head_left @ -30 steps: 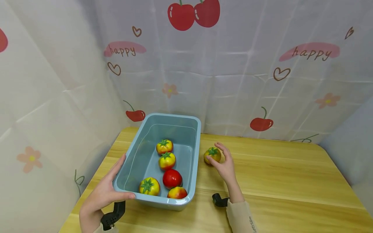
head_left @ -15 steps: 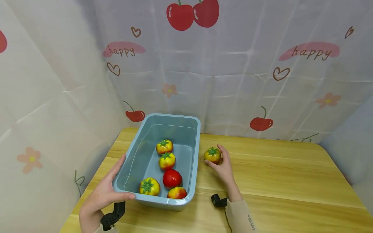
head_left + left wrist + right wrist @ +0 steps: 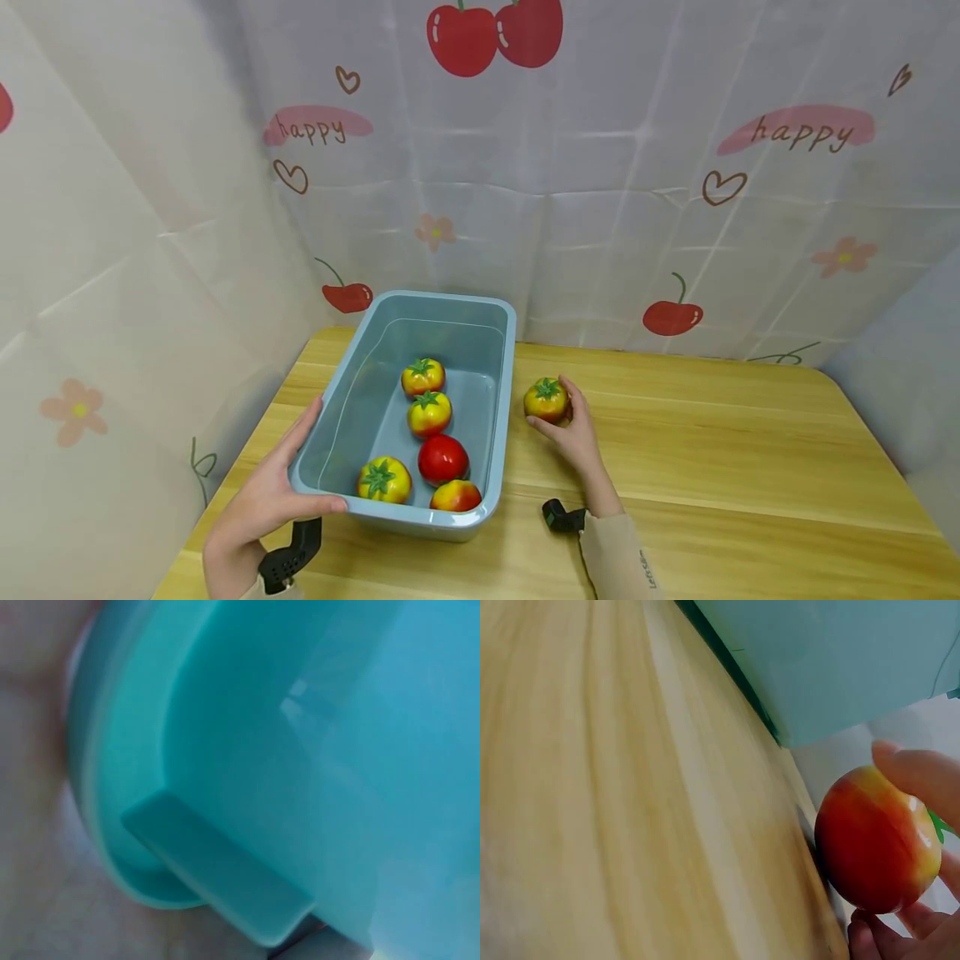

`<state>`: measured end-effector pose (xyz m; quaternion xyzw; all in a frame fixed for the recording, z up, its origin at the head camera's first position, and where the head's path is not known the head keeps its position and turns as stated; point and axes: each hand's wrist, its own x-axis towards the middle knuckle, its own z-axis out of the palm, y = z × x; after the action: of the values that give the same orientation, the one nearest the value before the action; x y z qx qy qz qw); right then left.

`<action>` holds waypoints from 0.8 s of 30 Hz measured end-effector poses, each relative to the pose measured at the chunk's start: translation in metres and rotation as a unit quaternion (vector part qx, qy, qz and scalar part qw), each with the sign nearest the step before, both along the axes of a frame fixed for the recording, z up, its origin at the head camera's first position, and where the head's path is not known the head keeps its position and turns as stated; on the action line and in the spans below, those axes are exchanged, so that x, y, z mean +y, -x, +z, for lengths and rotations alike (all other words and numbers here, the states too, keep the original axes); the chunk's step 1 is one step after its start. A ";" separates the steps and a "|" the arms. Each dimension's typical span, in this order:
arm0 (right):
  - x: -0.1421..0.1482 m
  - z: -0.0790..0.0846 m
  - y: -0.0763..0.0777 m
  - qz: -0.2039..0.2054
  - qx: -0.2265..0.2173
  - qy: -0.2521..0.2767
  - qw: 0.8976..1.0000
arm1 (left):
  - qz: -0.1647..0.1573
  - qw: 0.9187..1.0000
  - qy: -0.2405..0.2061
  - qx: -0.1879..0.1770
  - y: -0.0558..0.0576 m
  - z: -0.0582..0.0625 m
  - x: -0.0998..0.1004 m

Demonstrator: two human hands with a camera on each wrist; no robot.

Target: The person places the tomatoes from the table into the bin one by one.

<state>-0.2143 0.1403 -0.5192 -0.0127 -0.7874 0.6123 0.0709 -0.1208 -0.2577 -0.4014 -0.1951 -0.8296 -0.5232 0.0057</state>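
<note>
In the head view my left hand [image 3: 262, 496] grips the near left corner of a blue-grey plastic bin [image 3: 510, 392], thumb along the front rim and fingers down the left side. The bin's rim [image 3: 135, 742] fills much of the left wrist view. Inside it lie a red tomato [image 3: 443, 459] and several yellow-red ones, among them a tomato [image 3: 384, 480] with a green leafy top. Right of the bin, my right hand [image 3: 573, 432] holds another yellow-red tomato [image 3: 877, 840] between thumb [image 3: 922, 776] and fingers, low at the table.
The bin stands on a wooden table [image 3: 712, 467], its far end near a white printed curtain [image 3: 600, 233]. Curtains also hang at the left and right sides. A black wrist camera [image 3: 562, 517] sits on the right wrist, another camera [image 3: 288, 558] on the left.
My right thumb has slid from the tomato's front down to its lower near side, and the fingers have moved lower round its right side. The left hand and bin have stayed put.
</note>
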 end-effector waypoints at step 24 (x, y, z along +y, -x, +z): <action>-0.007 0.027 -0.017 0.013 0.008 -0.019 1.000 | 0.005 1.000 0.004 0.000 0.000 -0.001 0.000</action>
<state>-0.1975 0.1335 -0.4924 0.0035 -0.7982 0.5984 0.0694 -0.1206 -0.2579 -0.4020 -0.1908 -0.8327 -0.5197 0.0077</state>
